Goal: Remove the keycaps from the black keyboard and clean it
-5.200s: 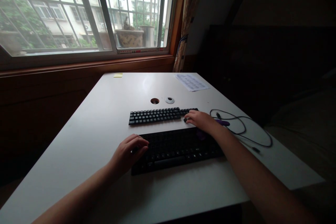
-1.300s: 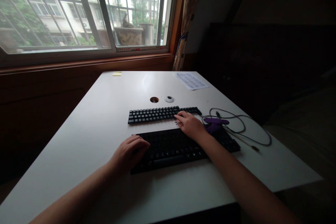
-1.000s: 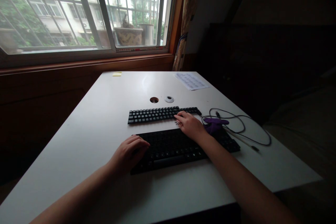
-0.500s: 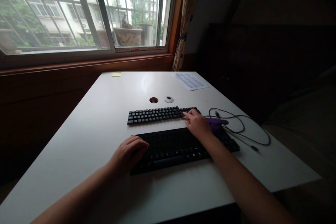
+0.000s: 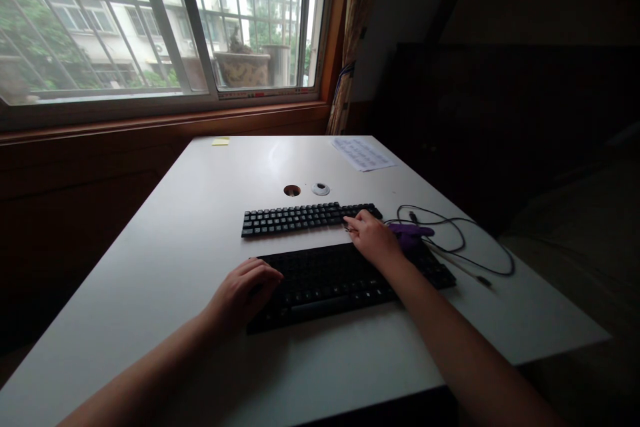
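1. Two bare hands are over the tabletop (image 5: 170, 240), one at each side of a single long black keyboard (image 5: 320, 270).
2. One left hand (image 5: 250, 287) rests curled at the keyboard's left end, fingers bent over its edge; whether its grip is pressed together or pinching anything, I cannot tell.
3. One right hand (image 5: 374, 237) reaches across the keyboard's far edge. Its grip is pinching one thin metal piece (image 5: 351, 229), wire-like and too small to make out fully, close to the near side of the black keys (image 5: 290, 217).
4. Those keys form one group in several tight rows on the far side of the keyboard, too many and too small to count; they are small, blocky and square-topped, with pale marks on some.
5. One crumpled purple cloth (image 5: 411, 233), soft-looking, lies on the right part of the keyboard, just right of the right hand.
6. One slim black cable (image 5: 513, 263) loops loosely on the right; one thin pale stick (image 5: 463, 268) with a darker end lies nearer.
7. Farther off are one round hole (image 5: 292, 191) and, just right of it, one whitish ring (image 5: 321, 193) with a dark centre.
8. At the far edge sit one small yellow note (image 5: 221, 141) on the left and printed paper (image 5: 364, 155) on the right; its sheets cannot be counted.
9. The tabletop is white, smooth and faintly glossy.
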Demonstrator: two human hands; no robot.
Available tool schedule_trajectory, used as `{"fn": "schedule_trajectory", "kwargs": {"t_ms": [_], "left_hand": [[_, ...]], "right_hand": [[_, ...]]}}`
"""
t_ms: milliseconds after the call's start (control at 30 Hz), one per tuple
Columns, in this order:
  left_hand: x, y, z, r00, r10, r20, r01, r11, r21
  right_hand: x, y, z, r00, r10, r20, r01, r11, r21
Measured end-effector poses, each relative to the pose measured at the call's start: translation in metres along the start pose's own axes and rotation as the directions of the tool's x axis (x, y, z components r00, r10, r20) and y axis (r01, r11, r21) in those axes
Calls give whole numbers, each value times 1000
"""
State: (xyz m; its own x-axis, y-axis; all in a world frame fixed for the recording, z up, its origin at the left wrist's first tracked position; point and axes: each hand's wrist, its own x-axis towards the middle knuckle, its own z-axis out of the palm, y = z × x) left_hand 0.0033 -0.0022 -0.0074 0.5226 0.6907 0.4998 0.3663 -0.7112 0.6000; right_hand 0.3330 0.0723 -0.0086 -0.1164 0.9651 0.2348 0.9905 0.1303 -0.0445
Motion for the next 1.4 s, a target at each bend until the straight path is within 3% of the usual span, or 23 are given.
{"fn": "schedule_trajectory", "kwargs": {"t_ms": [700, 800, 933, 1167, 1400], "left_hand": [[0, -2, 0, 1000, -10, 5, 10, 1000, 0], [1, -1, 0, 1000, -10, -3, 10, 1000, 5], [0, -1, 1, 1000, -15, -1, 15, 1000, 12], [0, -8, -4, 1000, 9, -13, -8, 998, 64], [-2, -22, -11, 1000, -23, -12, 25, 982, 187]], "right_hand": [[-1, 0, 2, 1000, 7, -23, -7, 1000, 8], [-1, 0, 0, 998, -9, -67, 11, 999, 39], [-1, 5, -11, 976, -25, -218, 58, 988, 145], [-23, 34, -53, 906, 61, -418, 111, 921, 375], [-74, 81, -72, 861, 274, -429, -133, 935, 330]]}}
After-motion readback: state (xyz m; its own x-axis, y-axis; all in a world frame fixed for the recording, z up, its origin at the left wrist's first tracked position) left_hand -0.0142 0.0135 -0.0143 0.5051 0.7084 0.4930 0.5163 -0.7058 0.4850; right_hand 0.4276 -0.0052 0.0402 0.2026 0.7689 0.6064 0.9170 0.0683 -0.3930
